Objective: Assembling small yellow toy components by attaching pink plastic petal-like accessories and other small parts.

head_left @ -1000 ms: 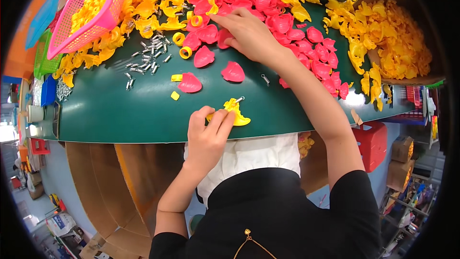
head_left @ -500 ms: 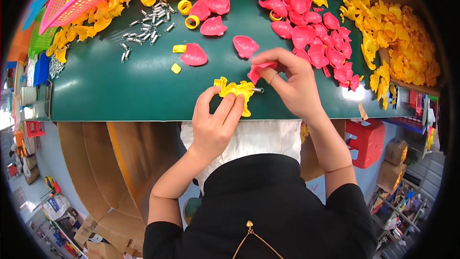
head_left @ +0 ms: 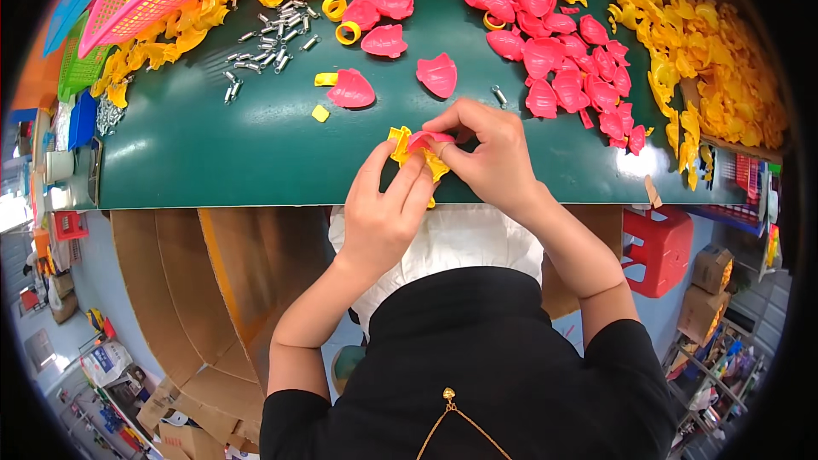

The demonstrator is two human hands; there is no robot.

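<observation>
Close to the table's front edge, my left hand (head_left: 385,211) pinches a yellow moulded plastic part (head_left: 398,138) from the left. My right hand (head_left: 492,153) grips a curved pink plastic shell (head_left: 430,139) and holds it against the upper side of that yellow part. Fingers hide much of both pieces, so how they fit together cannot be seen. Just beyond my right hand lies a single small metal cylinder (head_left: 499,96). Two loose pink shells lie ahead of my hands, one (head_left: 437,77) straight ahead and another (head_left: 351,89) further left, beside a yellow ring (head_left: 325,79).
Small metal cylinders (head_left: 281,38) are scattered at the far left, near a pink basket (head_left: 158,0) of yellow parts. A pile of pink shells (head_left: 554,60) covers the far right. Beyond it, a cardboard box (head_left: 767,153) holds yellow parts. A red stool (head_left: 669,247) stands below.
My right hand has moved left and brought the pink shell onto the yellow part. The metal cylinder that stuck out of the yellow part is out of sight; one shows beyond my right hand.
</observation>
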